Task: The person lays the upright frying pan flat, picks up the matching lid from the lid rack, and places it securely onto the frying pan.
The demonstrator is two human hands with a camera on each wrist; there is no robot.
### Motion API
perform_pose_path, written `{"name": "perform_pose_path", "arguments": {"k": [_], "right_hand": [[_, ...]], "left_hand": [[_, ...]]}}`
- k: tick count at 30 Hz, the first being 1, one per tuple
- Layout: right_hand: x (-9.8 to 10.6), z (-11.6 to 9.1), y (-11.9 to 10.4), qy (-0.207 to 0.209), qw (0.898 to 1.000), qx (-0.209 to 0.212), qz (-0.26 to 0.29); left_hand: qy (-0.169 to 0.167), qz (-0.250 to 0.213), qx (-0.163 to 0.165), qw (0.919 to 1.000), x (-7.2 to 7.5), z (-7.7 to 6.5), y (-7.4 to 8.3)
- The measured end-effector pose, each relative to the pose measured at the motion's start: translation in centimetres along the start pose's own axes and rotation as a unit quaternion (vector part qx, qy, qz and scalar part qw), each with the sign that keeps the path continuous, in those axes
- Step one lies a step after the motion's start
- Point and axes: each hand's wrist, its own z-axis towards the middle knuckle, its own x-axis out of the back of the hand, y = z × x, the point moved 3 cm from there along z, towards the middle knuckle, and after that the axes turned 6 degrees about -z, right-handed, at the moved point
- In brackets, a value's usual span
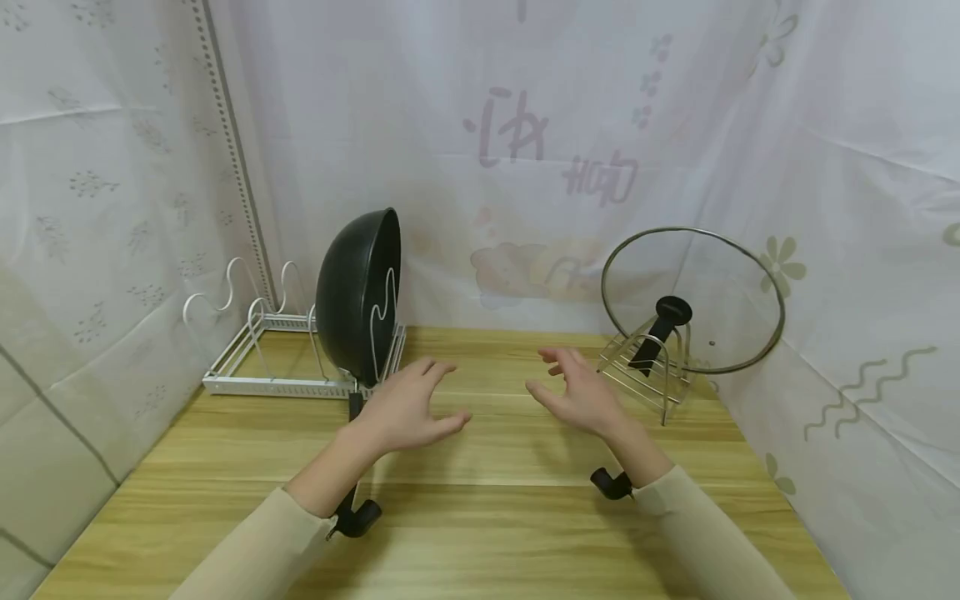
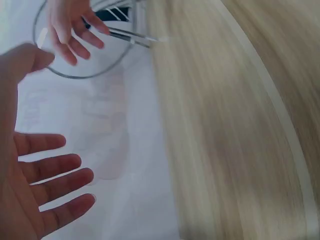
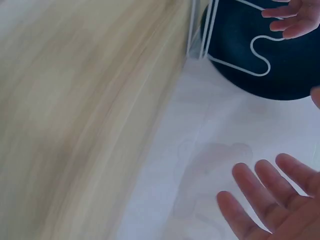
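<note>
Both hands hover over the wooden table with nothing in them. In the head view the left hand is nearest a black wok, its fingers loosely extended and the thumb apart. The wok stands on edge in a white wire rack, its dark handle partly hidden behind the left forearm. My right hand is held with relaxed fingers, left of a small wire stand. A glass lid with a metal rim and a black knob leans upright in that stand. The left wrist view shows the left fingers spread.
Printed white cloth hangs behind the table and on both sides. The wood-grain tabletop stretches between the rack at the left and the lid stand at the right. Black wrist-camera mounts stick out below each wrist.
</note>
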Motion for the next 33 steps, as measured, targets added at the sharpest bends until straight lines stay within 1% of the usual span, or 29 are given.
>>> {"name": "perform_pose_path", "arguments": {"k": [3, 7, 11, 14, 18, 21, 23, 26, 30, 33], "right_hand": [[-0.4, 0.3, -0.4, 0.015, 0.997, -0.006, 0.072], [-1.0, 0.6, -1.1, 0.007, 0.99, -0.016, 0.14], [-1.7, 1.0, -2.1, -0.018, 0.98, -0.034, 0.194], [-2.4, 1.4, -2.9, -0.03, 0.973, -0.039, 0.226], [-3.5, 2.1, -4.1, -0.038, 0.962, -0.033, 0.267], [-4.3, 2.5, -5.0, -0.051, 0.951, -0.033, 0.302], [-4.7, 2.6, -5.6, -0.062, 0.944, -0.036, 0.322], [-5.7, 2.8, -6.6, -0.079, 0.932, -0.043, 0.35], [-7.1, 3.0, -7.9, -0.101, 0.917, -0.05, 0.383], [-8.2, 3.1, -8.9, -0.12, 0.905, -0.044, 0.405]], "left_hand": [[0.023, -0.041, 0.019, 0.9987, 0.9, -1.0, 0.2], [0.05, -0.105, 0.036, 0.9925, 2.2, -2.7, 0.1], [0.081, -0.149, 0.022, 0.9853, 3.8, -4.2, -0.2], [0.093, -0.184, 0.022, 0.9783, 4.9, -5.3, -0.6], [0.102, -0.208, 0.04, 0.9719, 6.1, -6.6, -1.3], [0.111, -0.204, 0.052, 0.9713, 6.9, -7.4, -1.8], [0.111, -0.207, 0.068, 0.9697, 7.3, -7.9, -2.3], [0.1, -0.209, 0.1, 0.9675, 7.5, -8.7, -3.1], [0.085, -0.216, 0.146, 0.9616, 7.0, -9.9, -4.5], [0.077, -0.223, 0.183, 0.9543, 6.4, -10.7, -5.5]]}}
